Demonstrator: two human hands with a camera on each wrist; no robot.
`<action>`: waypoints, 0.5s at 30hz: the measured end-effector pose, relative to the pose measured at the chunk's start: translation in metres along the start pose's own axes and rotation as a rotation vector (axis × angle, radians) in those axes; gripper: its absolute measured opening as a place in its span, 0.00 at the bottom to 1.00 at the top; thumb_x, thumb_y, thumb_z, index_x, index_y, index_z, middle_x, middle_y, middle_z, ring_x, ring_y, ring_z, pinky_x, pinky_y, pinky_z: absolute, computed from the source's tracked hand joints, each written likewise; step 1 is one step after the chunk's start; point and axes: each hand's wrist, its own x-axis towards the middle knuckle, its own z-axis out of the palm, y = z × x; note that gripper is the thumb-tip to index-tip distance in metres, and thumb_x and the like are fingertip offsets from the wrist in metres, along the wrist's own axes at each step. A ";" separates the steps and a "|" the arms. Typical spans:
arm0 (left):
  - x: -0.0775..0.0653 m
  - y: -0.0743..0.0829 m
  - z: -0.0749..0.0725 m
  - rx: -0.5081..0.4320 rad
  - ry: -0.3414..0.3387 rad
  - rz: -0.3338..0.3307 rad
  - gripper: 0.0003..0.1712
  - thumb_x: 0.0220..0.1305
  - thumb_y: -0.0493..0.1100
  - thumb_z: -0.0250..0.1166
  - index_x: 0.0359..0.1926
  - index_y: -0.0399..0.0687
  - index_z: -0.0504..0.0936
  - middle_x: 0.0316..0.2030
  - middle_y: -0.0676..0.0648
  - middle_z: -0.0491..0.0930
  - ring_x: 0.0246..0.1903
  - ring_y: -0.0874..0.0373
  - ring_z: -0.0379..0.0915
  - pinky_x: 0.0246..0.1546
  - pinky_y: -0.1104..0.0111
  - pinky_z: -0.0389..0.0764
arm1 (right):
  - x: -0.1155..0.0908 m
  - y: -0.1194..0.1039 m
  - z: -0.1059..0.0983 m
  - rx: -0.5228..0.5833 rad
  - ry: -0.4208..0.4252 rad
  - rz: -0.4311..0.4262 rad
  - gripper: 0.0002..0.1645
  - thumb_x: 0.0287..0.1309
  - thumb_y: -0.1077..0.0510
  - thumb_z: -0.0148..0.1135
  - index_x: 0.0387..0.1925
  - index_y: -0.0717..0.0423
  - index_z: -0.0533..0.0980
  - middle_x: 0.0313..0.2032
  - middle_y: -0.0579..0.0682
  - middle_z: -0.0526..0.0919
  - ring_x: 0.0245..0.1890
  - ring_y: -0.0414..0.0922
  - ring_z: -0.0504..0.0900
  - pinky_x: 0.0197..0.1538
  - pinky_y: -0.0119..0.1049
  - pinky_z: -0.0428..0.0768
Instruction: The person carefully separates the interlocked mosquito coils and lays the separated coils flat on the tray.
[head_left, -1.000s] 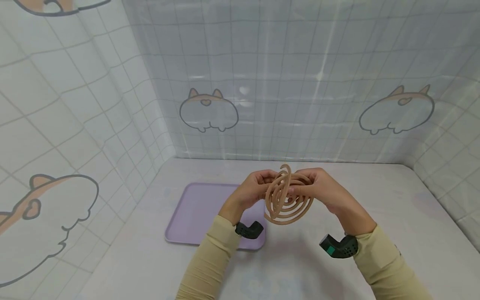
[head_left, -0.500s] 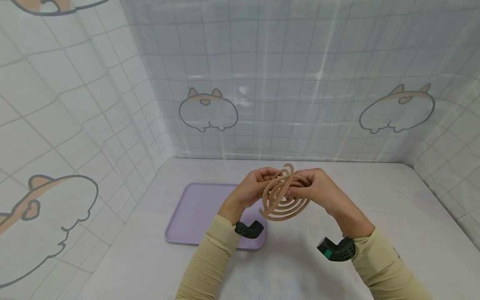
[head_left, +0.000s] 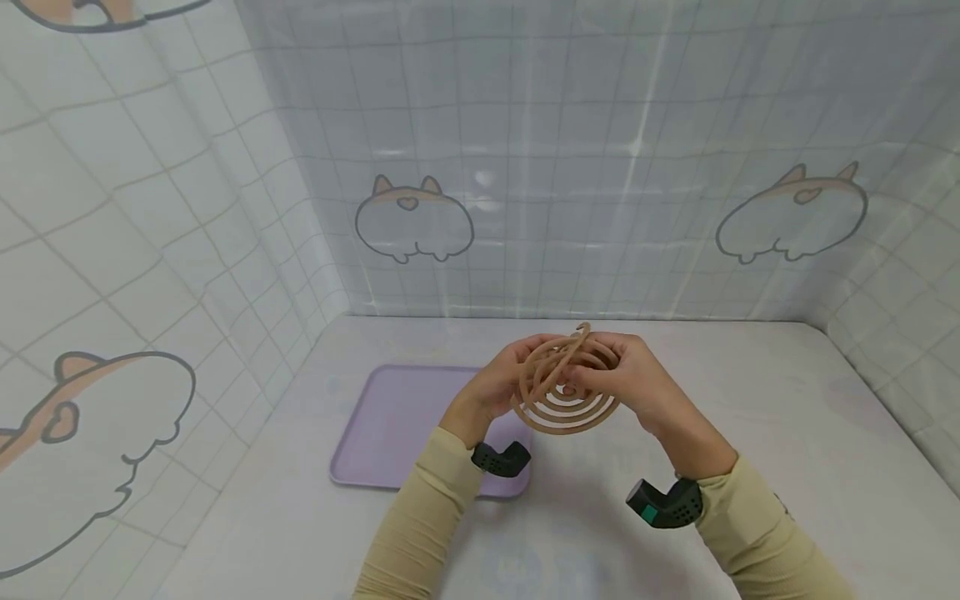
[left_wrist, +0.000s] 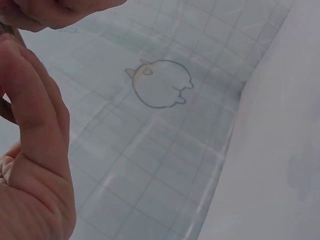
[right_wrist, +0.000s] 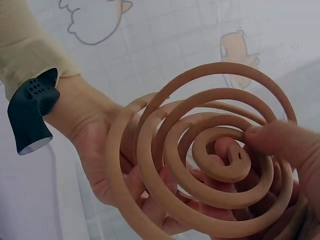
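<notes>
A tan mosquito coil [right_wrist: 220, 175], its rings spread and crossing as if two spirals interlock, is held above the table between both hands. My right hand [head_left: 637, 379] pinches it near the centre, thumb [right_wrist: 282, 142] on an inner ring. From the other side my left hand [head_left: 491, 387] grips the left part of the rings, and its fingers show behind the spiral in the right wrist view. A hooked end sticks up at the top in the head view. In the left wrist view, the left hand [left_wrist: 37, 145] covers most of the coil.
A lilac tray [head_left: 405, 425] lies on the white table [head_left: 300, 533] to the left, partly behind the left forearm. Tiled-pattern sheets with cartoon dogs [head_left: 415, 221] line the back and sides. Each wrist wears a dark camera mount [head_left: 667, 504].
The coil has shifted slightly left and tilted, its hooked end swinging right and its lower rings rising. My right hand has moved a little left; the left hand stays nearly in place.
</notes>
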 end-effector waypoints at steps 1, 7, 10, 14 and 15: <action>0.000 0.000 -0.001 -0.003 -0.001 0.005 0.32 0.47 0.53 0.71 0.53 0.48 0.73 0.39 0.50 0.79 0.36 0.61 0.76 0.36 0.73 0.78 | 0.000 0.000 0.000 -0.007 0.007 0.011 0.19 0.52 0.59 0.66 0.42 0.68 0.75 0.25 0.50 0.80 0.25 0.46 0.79 0.32 0.40 0.80; 0.001 -0.001 -0.002 -0.016 -0.027 0.029 0.30 0.48 0.52 0.70 0.52 0.49 0.73 0.39 0.50 0.78 0.34 0.62 0.75 0.32 0.74 0.77 | 0.000 -0.001 0.003 -0.023 0.055 0.022 0.22 0.49 0.56 0.69 0.44 0.66 0.78 0.28 0.49 0.83 0.29 0.46 0.81 0.36 0.42 0.80; 0.001 0.002 0.002 -0.030 -0.040 0.035 0.28 0.48 0.52 0.70 0.51 0.51 0.75 0.37 0.51 0.78 0.32 0.63 0.74 0.31 0.75 0.77 | -0.001 -0.001 0.004 0.001 0.062 0.008 0.22 0.50 0.57 0.68 0.46 0.66 0.77 0.28 0.48 0.84 0.30 0.46 0.82 0.37 0.42 0.80; -0.001 0.008 0.009 -0.046 -0.065 0.047 0.24 0.49 0.51 0.70 0.49 0.55 0.76 0.35 0.52 0.78 0.29 0.64 0.74 0.31 0.75 0.77 | -0.002 -0.003 0.005 0.019 0.061 0.002 0.22 0.50 0.58 0.68 0.46 0.67 0.77 0.27 0.47 0.84 0.29 0.46 0.82 0.37 0.42 0.81; -0.002 0.009 0.010 -0.051 -0.071 0.049 0.24 0.49 0.51 0.70 0.48 0.56 0.76 0.35 0.52 0.78 0.29 0.64 0.75 0.31 0.75 0.77 | -0.002 -0.003 0.005 0.023 0.061 0.004 0.22 0.50 0.58 0.68 0.46 0.68 0.77 0.27 0.47 0.84 0.29 0.46 0.82 0.37 0.42 0.81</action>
